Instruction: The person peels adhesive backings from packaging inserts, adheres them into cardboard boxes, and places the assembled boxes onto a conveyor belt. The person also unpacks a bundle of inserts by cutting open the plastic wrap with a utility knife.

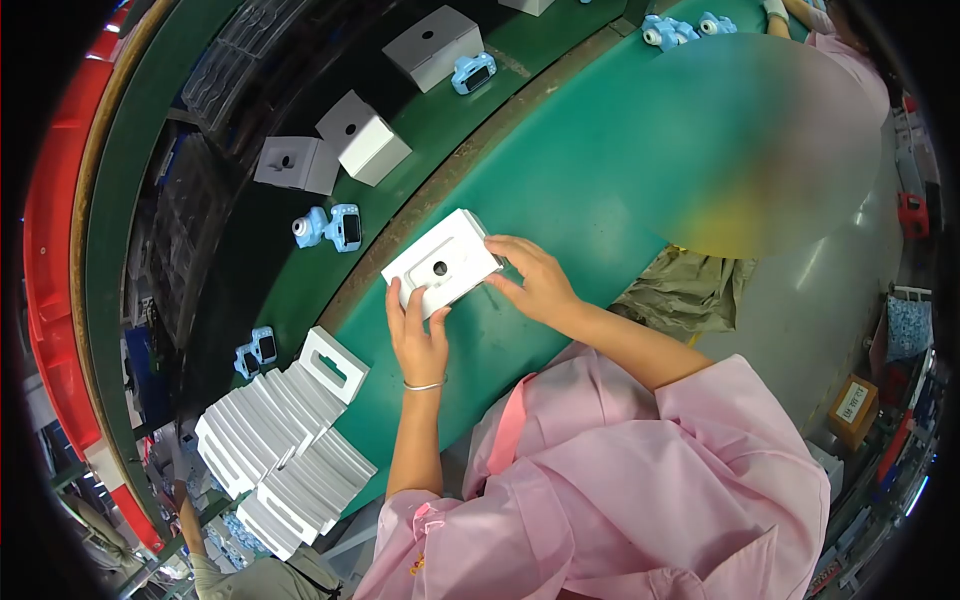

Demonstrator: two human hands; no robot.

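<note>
A white box-shaped tray (462,248) with a round dark hole is held between my two hands above the green table. My left hand (418,335) grips its lower left edge, the fingertips resting on its face. At its right end, my right hand (535,280) holds the edge between thumb and fingers. Down to the left, many white trays (265,420) stand in two packed rows, and one with a cut-out (335,365) leans at their end.
Beyond the green tabletop (590,190), a green belt (400,170) carries white boxes (370,145) and blue toy cameras (345,228). More blue cameras (670,32) sit at the far end, near another person's arm (778,20). A person's arm (190,520) shows at lower left.
</note>
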